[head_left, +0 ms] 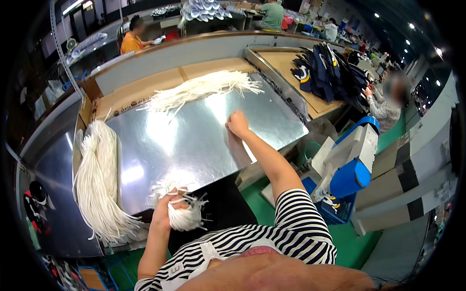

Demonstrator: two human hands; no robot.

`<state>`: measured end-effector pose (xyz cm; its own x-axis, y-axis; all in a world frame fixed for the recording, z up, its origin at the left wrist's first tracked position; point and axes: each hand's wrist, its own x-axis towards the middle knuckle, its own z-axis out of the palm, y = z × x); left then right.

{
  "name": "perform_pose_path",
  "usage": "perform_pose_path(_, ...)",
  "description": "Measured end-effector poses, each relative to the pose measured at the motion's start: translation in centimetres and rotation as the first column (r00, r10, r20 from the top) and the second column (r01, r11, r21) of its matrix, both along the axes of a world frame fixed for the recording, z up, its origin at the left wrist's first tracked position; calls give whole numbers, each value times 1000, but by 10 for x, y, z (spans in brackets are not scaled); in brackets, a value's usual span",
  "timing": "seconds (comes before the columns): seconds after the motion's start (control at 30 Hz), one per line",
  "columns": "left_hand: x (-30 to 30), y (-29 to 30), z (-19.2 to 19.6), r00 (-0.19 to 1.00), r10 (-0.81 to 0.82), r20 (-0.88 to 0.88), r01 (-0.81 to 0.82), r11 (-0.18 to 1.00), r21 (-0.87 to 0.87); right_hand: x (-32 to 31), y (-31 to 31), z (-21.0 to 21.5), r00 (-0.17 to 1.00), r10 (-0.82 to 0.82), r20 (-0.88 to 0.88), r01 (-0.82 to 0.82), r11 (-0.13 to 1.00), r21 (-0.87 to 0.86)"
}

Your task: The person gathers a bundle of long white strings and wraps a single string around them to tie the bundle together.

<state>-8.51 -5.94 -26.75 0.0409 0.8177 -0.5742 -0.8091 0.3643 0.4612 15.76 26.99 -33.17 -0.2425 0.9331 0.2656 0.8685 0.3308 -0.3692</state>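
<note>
My left hand (170,209) is closed around a folded bundle of white shoelaces (188,216) at the near edge of the metal tabletop (194,140); loose ends stick out on both sides of the fist. Over the middle of that tabletop, my right hand (237,123) makes a fist with the arm stretched forward. Whatever its fingers may hold is hidden. Just beyond it, a long loose pile of white laces (208,89) lies across the far part of the surface. A thick hank of white laces (98,174) hangs over the near left edge.
Cardboard (141,92) lines the table's back. At the far right, a neighbouring tray (276,68) bears a heap of dark navy pieces (325,72). A blue-and-white machine (349,160) stands near my right arm. Another person (388,104) works at the right; others sit farther back.
</note>
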Motion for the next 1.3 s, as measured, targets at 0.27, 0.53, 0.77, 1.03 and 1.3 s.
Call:
perform_pose_path(0.27, 6, 37, 35, 906, -331, -264, 377, 914, 148, 20, -31, 5, 643, -49, -764, -272, 918, -288)
perform_pose_path(0.53, 4, 54, -10, 934, -355, -31, 356, 932, 64, 54, -150, 29, -42, -496, -867, -741, 598, -306)
perform_pose_path(0.77, 20, 76, 24, 971, -206, 123, 209, 978, -11, 67, -216, 37, 11, -423, -906, -696, 647, -311)
perform_pose_path(1.03, 23, 66, 22, 948, -304, 97, 289, 947, 138, 48, -247, 30, 282, -205, -937, -830, 437, -346)
perform_pose_path(1.3, 41, 57, 37, 920, -314, -234, 372, 889, 266, 20, -260, 66, 382, 123, -916, -714, 668, -208)
